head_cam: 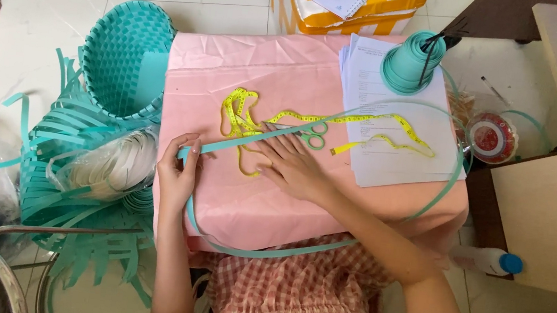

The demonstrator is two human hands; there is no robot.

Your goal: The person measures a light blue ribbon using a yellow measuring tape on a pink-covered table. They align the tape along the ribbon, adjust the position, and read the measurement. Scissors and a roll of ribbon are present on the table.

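Lap: checked red-and-white cloth (297,298) nearest the camera, under both forearms.
Strip loop: long teal plastic strip (267,252) curves off the counter's near edge, round to the right and back behind the papers.
Left hand: left hand (180,173) at the counter's near left edge, fingers closed on the strip's end, thumb on top.
Right hand: right hand (291,165) lies flat and spread, palm down, pinning the strip to the pink counter (233,60); grips nothing.
Handling: strip looks light, thin, springy and smooth; likely to whip back if released. Best pinched flat near the end, other hand pressing it down.
Mid counter: yellow tape measure (240,121) tangled just beyond the fingers; teal-handled scissors (314,137) touching it.
Right: white papers (390,159) under the tape's far end.
Far: stack of teal cones (408,65) on the papers.
Left floor: woven teal basket (126,55), loose strip bundle below it.
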